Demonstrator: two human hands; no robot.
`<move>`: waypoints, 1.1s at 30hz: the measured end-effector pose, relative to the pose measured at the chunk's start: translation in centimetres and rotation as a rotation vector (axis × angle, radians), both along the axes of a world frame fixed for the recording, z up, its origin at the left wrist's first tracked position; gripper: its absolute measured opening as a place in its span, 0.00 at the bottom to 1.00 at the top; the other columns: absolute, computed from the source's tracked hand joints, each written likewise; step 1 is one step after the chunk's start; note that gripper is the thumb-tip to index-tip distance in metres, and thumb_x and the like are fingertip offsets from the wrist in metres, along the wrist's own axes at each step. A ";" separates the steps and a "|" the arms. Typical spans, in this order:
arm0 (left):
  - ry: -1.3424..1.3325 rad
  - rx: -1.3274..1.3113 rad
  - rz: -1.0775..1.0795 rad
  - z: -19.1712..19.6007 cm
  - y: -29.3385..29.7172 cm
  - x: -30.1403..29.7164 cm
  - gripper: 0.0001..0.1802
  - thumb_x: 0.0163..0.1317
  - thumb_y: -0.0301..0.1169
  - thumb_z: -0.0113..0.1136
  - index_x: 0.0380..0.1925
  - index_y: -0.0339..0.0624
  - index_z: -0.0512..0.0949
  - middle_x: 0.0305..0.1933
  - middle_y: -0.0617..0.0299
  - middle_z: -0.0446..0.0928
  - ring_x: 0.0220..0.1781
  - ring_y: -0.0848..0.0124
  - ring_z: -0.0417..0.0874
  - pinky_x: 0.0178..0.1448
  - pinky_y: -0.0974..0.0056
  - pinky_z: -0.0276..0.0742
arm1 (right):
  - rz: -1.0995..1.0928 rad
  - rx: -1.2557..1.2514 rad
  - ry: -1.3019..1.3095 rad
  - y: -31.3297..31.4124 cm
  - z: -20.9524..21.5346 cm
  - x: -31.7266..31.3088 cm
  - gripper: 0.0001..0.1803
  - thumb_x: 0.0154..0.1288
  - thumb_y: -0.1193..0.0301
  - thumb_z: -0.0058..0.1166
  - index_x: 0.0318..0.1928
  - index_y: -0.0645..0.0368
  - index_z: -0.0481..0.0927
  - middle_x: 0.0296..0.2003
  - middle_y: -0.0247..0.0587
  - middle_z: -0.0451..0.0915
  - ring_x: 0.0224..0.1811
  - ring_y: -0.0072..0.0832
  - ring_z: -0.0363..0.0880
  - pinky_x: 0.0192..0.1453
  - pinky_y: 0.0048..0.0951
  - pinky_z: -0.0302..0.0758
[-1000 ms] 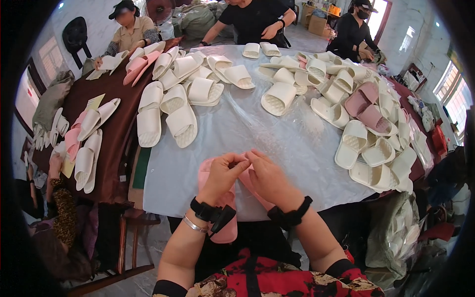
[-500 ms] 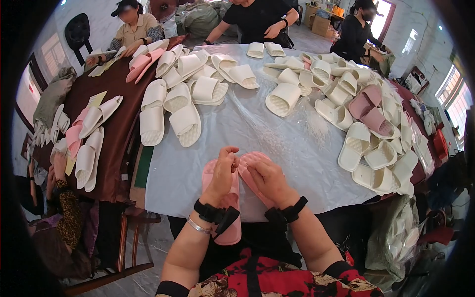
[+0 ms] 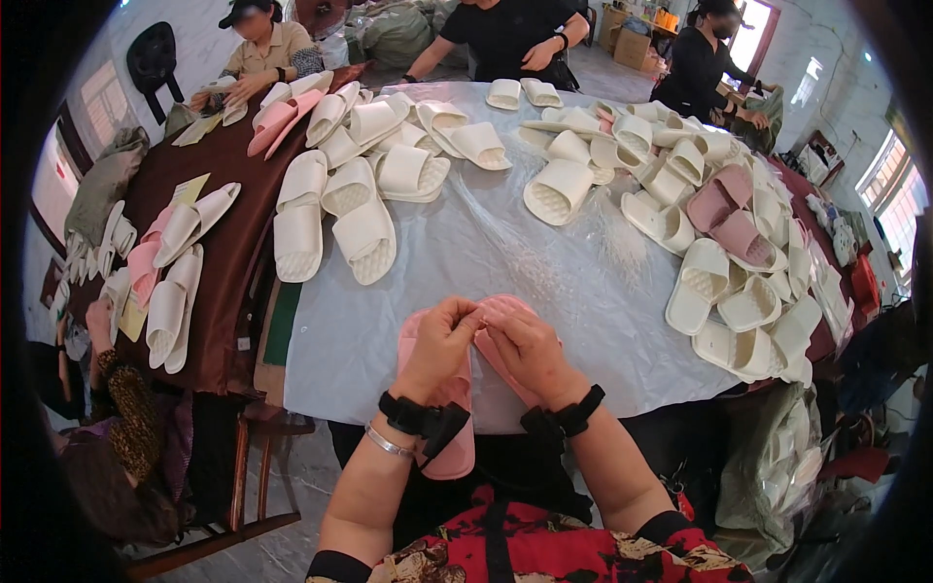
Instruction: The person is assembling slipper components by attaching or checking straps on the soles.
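A pair of pink slippers lies in front of me at the table's near edge. The left slipper [image 3: 455, 455] points away from me, its heel overhanging the edge, and the right slipper [image 3: 511, 305] slants beside it. Over the left one is my left hand [image 3: 437, 345], thumb and forefinger pinched. My right hand [image 3: 530, 358] is pinched too, above the right slipper. Both sets of fingertips meet between the slippers' far ends. Whatever is in the pinch is too small to name. The hands cover much of both slippers.
Cream slippers [image 3: 362, 233] stand in pairs at the left of the plastic-covered table [image 3: 389, 301]. A large heap of cream slippers [image 3: 700, 282] fills the right, with mauve slippers [image 3: 724, 209] among them. Several people work around, and a brown-covered table [image 3: 219, 282] adjoins on the left.
My left hand has turned and moved right, its fingers closing to meet my right fingertips. The right hand and pink slippers stay nearly in place. Co-workers' hands at the left have shifted.
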State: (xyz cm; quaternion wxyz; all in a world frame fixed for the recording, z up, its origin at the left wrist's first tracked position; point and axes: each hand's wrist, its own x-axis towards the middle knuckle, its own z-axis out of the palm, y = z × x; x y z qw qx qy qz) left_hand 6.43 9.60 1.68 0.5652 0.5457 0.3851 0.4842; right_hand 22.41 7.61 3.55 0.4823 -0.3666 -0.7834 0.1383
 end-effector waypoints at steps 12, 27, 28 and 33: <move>-0.221 -0.229 -0.115 0.8 0.2 -1.1 0.10 0.68 0.30 0.54 0.43 0.34 0.78 0.34 0.65 0.80 0.32 0.80 0.77 0.38 0.75 0.72 | -0.027 -0.076 0.054 -0.8 0.9 0.1 0.10 0.58 0.79 0.55 0.42 0.66 0.77 0.42 0.49 0.80 0.47 0.44 0.79 0.53 0.37 0.75; -0.137 -0.217 -0.113 1.4 0.1 -1.0 0.09 0.65 0.32 0.59 0.36 0.37 0.79 0.31 0.67 0.79 0.31 0.82 0.75 0.36 0.76 0.70 | -0.031 -0.026 0.047 -0.3 -0.2 0.2 0.09 0.60 0.80 0.53 0.43 0.65 0.78 0.43 0.49 0.81 0.43 0.43 0.80 0.48 0.34 0.77; -0.137 -0.217 -0.113 1.4 0.1 -1.1 0.09 0.65 0.32 0.59 0.36 0.37 0.79 0.31 0.67 0.79 0.31 0.82 0.75 0.36 0.76 0.70 | -0.029 -0.029 0.044 -0.3 -0.2 0.2 0.09 0.60 0.80 0.53 0.42 0.65 0.78 0.43 0.50 0.81 0.43 0.43 0.80 0.48 0.35 0.77; -0.136 -0.230 -0.103 1.3 0.1 -1.0 0.09 0.66 0.32 0.58 0.36 0.37 0.79 0.31 0.67 0.79 0.31 0.81 0.75 0.36 0.76 0.70 | -0.022 -0.053 0.041 -0.4 0.1 0.2 0.09 0.60 0.79 0.53 0.42 0.65 0.78 0.44 0.50 0.81 0.44 0.43 0.80 0.50 0.35 0.76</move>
